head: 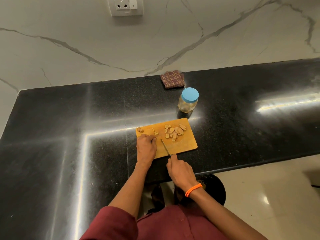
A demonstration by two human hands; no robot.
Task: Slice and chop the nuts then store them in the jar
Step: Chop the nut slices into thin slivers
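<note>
A wooden cutting board lies on the black counter. A pile of sliced nuts sits at its far right, several small pieces lie near the middle, and one whole nut rests at the far left corner. My left hand rests on the board's left part, its curled fingertips pinching a small nut piece. My right hand grips the handle of a knife, whose blade points away across the board beside my left hand. A jar with a blue lid, shut, stands behind the board.
A folded brown checked cloth lies against the marble wall behind the jar. The black counter stretches left and right; its front edge runs just right of my right hand. A dark round bin stands on the floor below.
</note>
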